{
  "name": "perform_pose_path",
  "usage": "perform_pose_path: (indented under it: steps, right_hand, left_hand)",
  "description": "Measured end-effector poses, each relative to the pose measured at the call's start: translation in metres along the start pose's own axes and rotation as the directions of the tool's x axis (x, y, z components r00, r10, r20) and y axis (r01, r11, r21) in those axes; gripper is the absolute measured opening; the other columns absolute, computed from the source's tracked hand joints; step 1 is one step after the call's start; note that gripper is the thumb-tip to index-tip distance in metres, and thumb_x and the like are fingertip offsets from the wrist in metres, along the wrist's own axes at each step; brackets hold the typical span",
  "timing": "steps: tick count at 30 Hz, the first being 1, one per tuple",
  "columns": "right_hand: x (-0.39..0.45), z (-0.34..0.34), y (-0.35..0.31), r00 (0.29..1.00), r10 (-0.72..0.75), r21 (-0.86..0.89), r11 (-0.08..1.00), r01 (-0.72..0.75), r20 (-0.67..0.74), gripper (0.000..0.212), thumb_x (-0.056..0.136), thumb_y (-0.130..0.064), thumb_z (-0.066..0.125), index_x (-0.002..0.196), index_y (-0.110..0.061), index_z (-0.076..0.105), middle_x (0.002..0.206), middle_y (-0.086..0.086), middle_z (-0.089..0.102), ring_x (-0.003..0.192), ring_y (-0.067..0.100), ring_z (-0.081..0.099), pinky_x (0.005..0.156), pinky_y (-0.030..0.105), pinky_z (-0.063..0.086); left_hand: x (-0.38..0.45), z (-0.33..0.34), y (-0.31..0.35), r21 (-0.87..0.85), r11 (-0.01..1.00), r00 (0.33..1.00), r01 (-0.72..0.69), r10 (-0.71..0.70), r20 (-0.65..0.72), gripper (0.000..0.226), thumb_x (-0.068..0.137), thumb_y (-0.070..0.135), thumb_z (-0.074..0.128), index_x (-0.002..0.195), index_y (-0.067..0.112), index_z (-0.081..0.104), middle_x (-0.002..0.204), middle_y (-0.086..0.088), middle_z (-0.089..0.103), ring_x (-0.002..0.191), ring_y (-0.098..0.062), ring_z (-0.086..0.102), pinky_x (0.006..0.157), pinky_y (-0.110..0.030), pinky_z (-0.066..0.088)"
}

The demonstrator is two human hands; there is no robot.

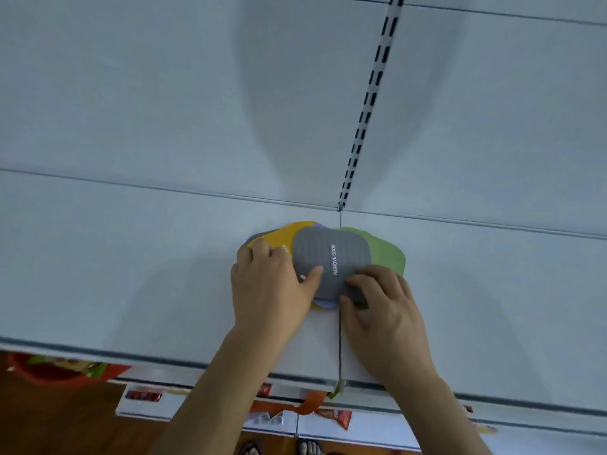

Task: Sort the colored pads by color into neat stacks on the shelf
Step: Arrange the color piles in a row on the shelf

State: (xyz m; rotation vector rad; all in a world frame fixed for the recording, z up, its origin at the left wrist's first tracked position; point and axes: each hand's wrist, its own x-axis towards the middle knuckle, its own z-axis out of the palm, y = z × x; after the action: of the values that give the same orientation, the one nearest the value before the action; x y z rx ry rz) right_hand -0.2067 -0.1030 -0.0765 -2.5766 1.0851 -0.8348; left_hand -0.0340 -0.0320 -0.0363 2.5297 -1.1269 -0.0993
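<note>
A loose pile of flat pads lies on the white shelf (131, 274), near its middle seam. On top is a grey ribbed pad (331, 254) with white lettering. A yellow pad (285, 236) sticks out to the left and a green pad (386, 252) to the right. A pale blue edge (323, 304) peeks out below the grey one. My left hand (269, 287) lies over the yellow pad, its thumb touching the grey pad's left edge. My right hand (384, 310) pinches the near right corner of the grey pad with curled fingers.
A slotted black-and-white upright (368, 103) runs up the back panel behind the pile. Lower shelves with red snack packets (331, 415) show below the front edge. Wooden floor and sandalled feet (308, 448) are at the bottom.
</note>
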Motion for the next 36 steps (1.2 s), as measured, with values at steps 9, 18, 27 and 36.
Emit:
perform_pose_path:
  steps: [9, 18, 27, 36]
  right_hand:
    - [-0.004, -0.002, -0.007, 0.999, 0.052, -0.002, 0.999, -0.052, -0.004, 0.026, 0.092, -0.026, 0.072, 0.116, -0.015, 0.073, 0.126, -0.001, 0.063, 0.116, 0.021, 0.059, 0.095, 0.031, 0.053]
    - [-0.001, 0.002, 0.005, 0.978, 0.169, 0.113, 0.981, -0.156, -0.121, 0.021, 0.097, -0.025, 0.063, 0.112, -0.013, 0.073, 0.121, -0.002, 0.066, 0.108, 0.023, 0.063, 0.083, 0.038, 0.057]
    - [0.026, 0.007, -0.026, 0.988, 0.149, 0.003, 0.989, -0.149, -0.037, 0.036, 0.091, -0.037, 0.067, 0.114, -0.010, 0.074, 0.115, 0.005, 0.074, 0.111, 0.031, 0.063, 0.092, 0.044, 0.057]
    - [0.065, 0.000, -0.067, 0.874, 0.368, 0.093, 0.905, -0.414, 0.317, 0.012, 0.087, -0.022, 0.065, 0.098, -0.018, 0.067, 0.085, 0.006, 0.069, 0.085, 0.033, 0.068, 0.072, 0.038, 0.055]
  left_hand:
    - [-0.002, 0.002, 0.014, -0.389, 0.875, 0.954, -0.288, 0.297, -0.039, 0.030, 0.095, 0.022, 0.071, 0.086, 0.021, 0.042, 0.075, 0.006, 0.051, 0.069, -0.021, 0.052, 0.055, -0.028, 0.031]
    - [0.019, -0.024, -0.023, -0.648, 0.752, 0.983, -0.118, -0.003, -0.182, 0.024, 0.097, 0.011, 0.068, 0.114, 0.020, 0.053, 0.092, 0.014, 0.066, 0.074, 0.002, 0.058, 0.065, -0.005, 0.041]
    - [0.028, -0.028, -0.079, -0.538, 0.838, 0.993, 0.093, -0.117, -0.011, 0.009, 0.104, 0.020, 0.053, 0.111, 0.025, 0.054, 0.091, 0.005, 0.067, 0.059, -0.018, 0.071, 0.059, -0.029, 0.052]
    - [0.009, -0.028, -0.093, -0.683, 0.708, 0.977, 0.177, -0.209, 0.036, 0.014, 0.107, 0.013, 0.052, 0.120, 0.018, 0.052, 0.104, 0.007, 0.065, 0.065, -0.022, 0.074, 0.048, -0.010, 0.047]
